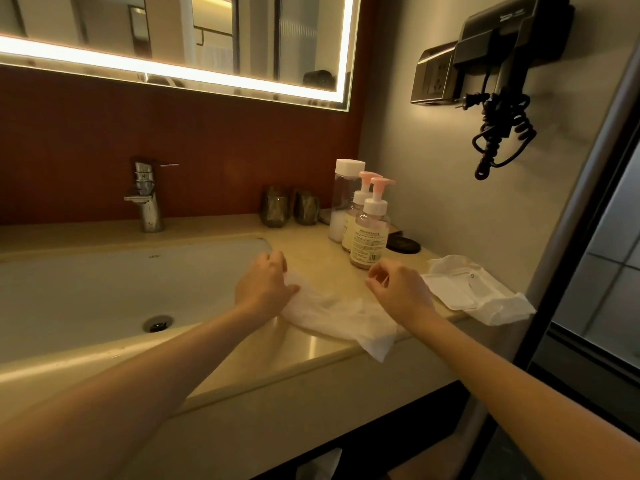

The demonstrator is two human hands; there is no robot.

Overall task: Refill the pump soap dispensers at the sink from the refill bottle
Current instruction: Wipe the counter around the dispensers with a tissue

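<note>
Two clear pump dispensers with pink pumps stand on the counter right of the sink, one in front (pixel 371 230) and one just behind it (pixel 356 211). A tall clear refill bottle (pixel 343 199) with a white cap stands behind them, with white liquid low inside. A white wipe (pixel 341 317) lies spread on the counter in front of the bottles. My left hand (pixel 265 287) pinches its left end near the basin's corner. My right hand (pixel 398 292) hovers over the wipe's right side with fingers curled, holding nothing that I can see.
A white packet of wipes (pixel 474 292) lies at the counter's right end. Two dark cups (pixel 289 206) and a black round lid (pixel 403 244) sit by the back wall. Left are the basin (pixel 104 289) and chrome tap (pixel 145 195). A hair dryer (pixel 502 64) hangs on the right wall.
</note>
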